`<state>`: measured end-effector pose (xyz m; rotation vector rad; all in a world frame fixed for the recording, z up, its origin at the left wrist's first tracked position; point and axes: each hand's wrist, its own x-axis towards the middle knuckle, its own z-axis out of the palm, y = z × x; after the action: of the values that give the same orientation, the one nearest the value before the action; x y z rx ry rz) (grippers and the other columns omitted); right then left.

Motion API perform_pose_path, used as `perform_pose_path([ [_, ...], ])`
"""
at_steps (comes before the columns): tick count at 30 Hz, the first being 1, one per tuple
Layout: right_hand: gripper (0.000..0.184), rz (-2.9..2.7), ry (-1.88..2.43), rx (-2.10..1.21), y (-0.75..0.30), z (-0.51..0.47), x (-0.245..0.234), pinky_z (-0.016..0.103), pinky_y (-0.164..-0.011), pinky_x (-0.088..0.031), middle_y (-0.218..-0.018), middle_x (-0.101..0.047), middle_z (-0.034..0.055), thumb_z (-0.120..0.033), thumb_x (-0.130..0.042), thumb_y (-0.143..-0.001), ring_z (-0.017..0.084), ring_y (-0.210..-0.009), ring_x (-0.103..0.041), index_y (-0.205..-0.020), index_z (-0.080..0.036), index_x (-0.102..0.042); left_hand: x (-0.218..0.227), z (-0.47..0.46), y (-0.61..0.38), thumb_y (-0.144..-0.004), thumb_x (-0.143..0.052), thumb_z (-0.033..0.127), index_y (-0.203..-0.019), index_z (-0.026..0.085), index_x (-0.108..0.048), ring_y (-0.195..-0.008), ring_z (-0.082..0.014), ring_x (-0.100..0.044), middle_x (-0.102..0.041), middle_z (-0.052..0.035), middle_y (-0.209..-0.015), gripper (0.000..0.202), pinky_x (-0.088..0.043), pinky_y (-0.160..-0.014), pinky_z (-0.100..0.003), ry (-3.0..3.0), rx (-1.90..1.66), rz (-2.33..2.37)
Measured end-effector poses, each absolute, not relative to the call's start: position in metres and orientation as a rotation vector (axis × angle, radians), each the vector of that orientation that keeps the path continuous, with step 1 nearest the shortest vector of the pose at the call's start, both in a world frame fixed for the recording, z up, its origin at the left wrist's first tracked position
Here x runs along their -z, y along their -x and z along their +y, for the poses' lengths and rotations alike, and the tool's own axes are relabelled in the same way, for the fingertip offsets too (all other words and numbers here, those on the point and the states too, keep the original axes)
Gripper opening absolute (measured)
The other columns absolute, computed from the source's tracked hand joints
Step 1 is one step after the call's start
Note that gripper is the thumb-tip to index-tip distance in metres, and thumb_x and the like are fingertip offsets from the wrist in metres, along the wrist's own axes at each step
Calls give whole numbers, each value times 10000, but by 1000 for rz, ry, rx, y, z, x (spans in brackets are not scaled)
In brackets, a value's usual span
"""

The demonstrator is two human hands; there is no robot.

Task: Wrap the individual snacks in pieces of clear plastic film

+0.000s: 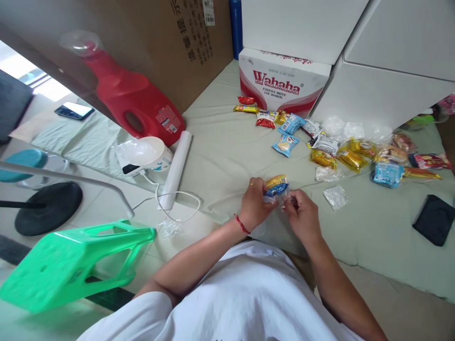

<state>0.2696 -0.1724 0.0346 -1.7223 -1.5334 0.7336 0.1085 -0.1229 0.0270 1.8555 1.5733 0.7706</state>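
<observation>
My left hand [256, 202] is closed around a small yellow and blue snack packet [277, 185], which seems to sit in a clear plastic bag [280, 198]. Opposite it, my right hand [303, 213] pinches the clear bag's edge; its fingertips partly cover the plastic. Both hands are close together just above the pale green sheet, in front of my body. Beyond them lies a light blue snack packet [285, 144]. To the right, a folded clear plastic bag [336, 197] rests on the sheet.
Several snack packets [351, 158] spread along a white cabinet [394, 94] and a Wahaba-style "Wahaha" carton [284, 85]. Left stand a red detergent bottle [142, 102], white paper roll [176, 170], tissue tub [158, 154] with cable, and green stool [71, 260]. A black pouch [434, 220] lies right.
</observation>
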Motion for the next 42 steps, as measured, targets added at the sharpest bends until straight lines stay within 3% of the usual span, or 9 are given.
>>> perform_pose_path([
  [11, 361, -786, 1185, -1340, -211, -177, -5, 394, -990, -528, -1141, -760, 65, -530, -636, -919, 253, -1101, -670, -1077, -224, -744, -3, -132, -107, -853, -661, 160, -942, 202, -659, -1202, -347, -557, -607, -183, -1260, 98, -424, -961, -508, -2489, -982, 1698],
  [15, 395, -559, 1095, -1393, -207, -168, -16, 382, -909, -560, -1176, -752, 48, -573, -740, -828, 257, -1091, -678, -1052, -248, -735, 1, -146, -100, -755, -653, 195, -1183, 168, -599, -1377, -420, -457, -479, -243, -1457, 432, -401, -1096, -613, -2454, -1123, 1312],
  [19, 439, -596, 1189, -1293, -217, -157, -13, 364, -887, -559, -1161, -746, 34, -463, -801, -796, 235, -1050, -681, -1177, -263, -710, 3, -160, -94, -665, -570, 121, -1507, 159, -359, -1492, -388, -380, -410, -234, -1556, 869, -388, -1189, -614, -2282, -1201, 955],
  [23, 553, -632, 1315, -1191, -236, -158, -4, 353, -860, -571, -1076, -761, 33, -419, -819, -772, 223, -991, -687, -1281, -247, -688, 1, -160, -86, -702, -530, 97, -1592, 199, -245, -1473, -328, -446, -460, -186, -1554, 940, -437, -1188, -545, -2169, -1115, 743],
  [29, 426, -505, 1355, -724, -360, -185, -9, 296, -814, -582, -1160, -733, 56, -424, -837, -765, 166, -970, -691, -1122, -215, -738, 5, -138, -30, -839, -508, 81, -1428, 201, -479, -1313, -294, -571, -580, -146, -1405, 602, -508, -1095, -484, -2249, -1031, 1091],
  [33, 238, -225, 1519, -240, -495, -201, -14, 304, -703, -606, -928, -699, 29, -310, -810, -746, 137, -749, -664, -902, -181, -686, 22, -117, 17, -867, -522, 140, -1167, 163, -620, -1166, -319, -628, -644, -154, -1235, 316, -546, -998, -502, -2310, -962, 1415],
  [35, 115, -116, 1642, -184, -548, -197, -14, 347, -690, -626, -842, -651, 12, -219, -732, -781, 149, -706, -654, -814, -201, -623, 30, -114, 27, -873, -522, 140, -1068, 160, -645, -1092, -311, -654, -671, -149, -1161, 232, -561, -949, -477, -2367, -940, 1504],
  [39, 195, -104, 1808, -211, -601, -160, -9, 393, -660, -627, -809, -593, 0, -91, -640, -784, 164, -687, -643, -755, -229, -506, 38, -116, 20, -861, -551, 114, -983, 172, -667, -1054, -304, -680, -711, -128, -1076, 178, -561, -928, -448, -2604, -988, 1438],
  [42, 144, -251, 1885, -193, -614, -129, -3, 389, -662, -615, -851, -608, 32, -81, -598, -843, 165, -698, -641, -815, -212, -546, 39, -118, 13, -851, -572, 101, -979, 177, -667, -1040, -298, -697, -725, -115, -1038, 177, -563, -922, -436, -2686, -1026, 1405],
])
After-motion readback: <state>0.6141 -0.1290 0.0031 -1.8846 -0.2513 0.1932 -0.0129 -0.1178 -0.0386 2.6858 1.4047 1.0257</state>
